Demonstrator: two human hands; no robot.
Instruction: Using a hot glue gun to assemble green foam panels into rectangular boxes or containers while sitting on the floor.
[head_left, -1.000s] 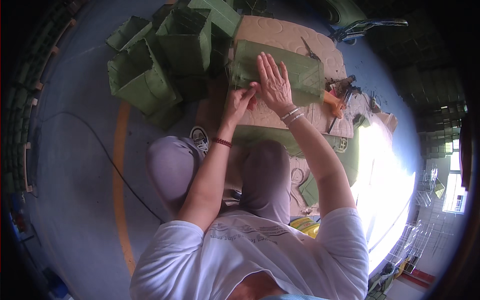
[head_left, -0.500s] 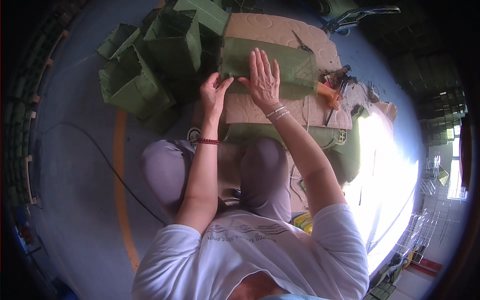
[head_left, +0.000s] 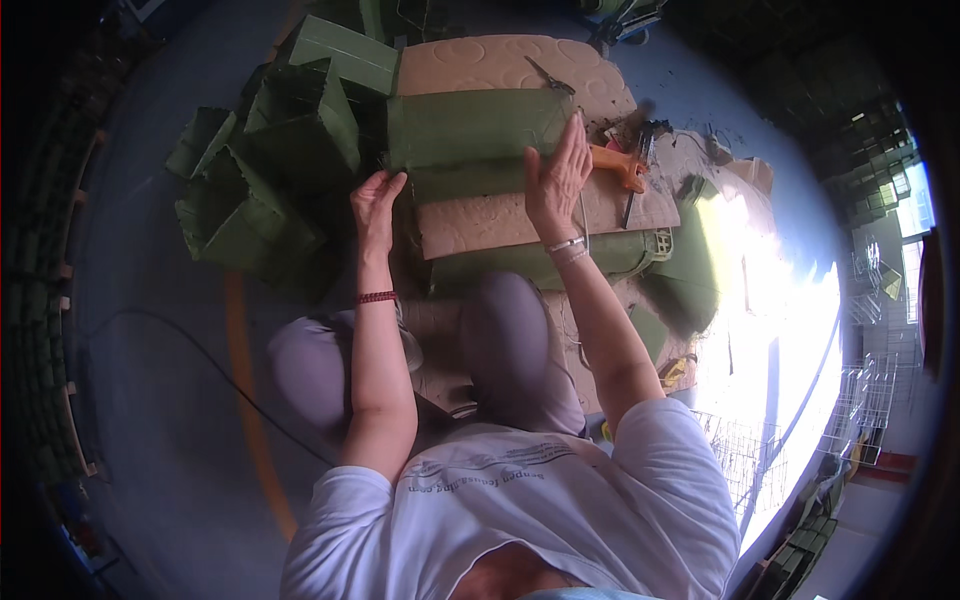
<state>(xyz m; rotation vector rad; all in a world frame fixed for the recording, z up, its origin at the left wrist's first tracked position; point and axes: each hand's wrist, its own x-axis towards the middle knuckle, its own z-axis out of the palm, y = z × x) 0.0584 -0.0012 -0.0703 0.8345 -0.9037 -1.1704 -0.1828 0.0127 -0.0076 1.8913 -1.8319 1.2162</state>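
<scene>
A green, thin-walled box or folded panel (head_left: 480, 125) lies across the cardboard-topped work surface in front of me. My left hand (head_left: 374, 212) is at its near left corner, with fingers curled and the thumb drawn in beside them. Whether they pinch the edge or some small thing there is hidden. My right hand (head_left: 558, 188) is held flat by the near right part of the panel, fingers stretched upward and thumb apart. It grips nothing. Just past those fingers rests an orange-bodied tool (head_left: 622, 165) with dark parts.
Several open green boxes (head_left: 250, 205) are heaped at the left. A dark slim hand tool (head_left: 550, 76) lies on the brown cardboard (head_left: 500, 58). Another green piece (head_left: 550, 258) is beneath the work surface's near edge. A black cable (head_left: 200, 350) crosses the floor.
My right hand has slid from the panel's middle to its right end. The left hand stays at the near left corner, its fingers more curled. The whole view has shifted somewhat.
</scene>
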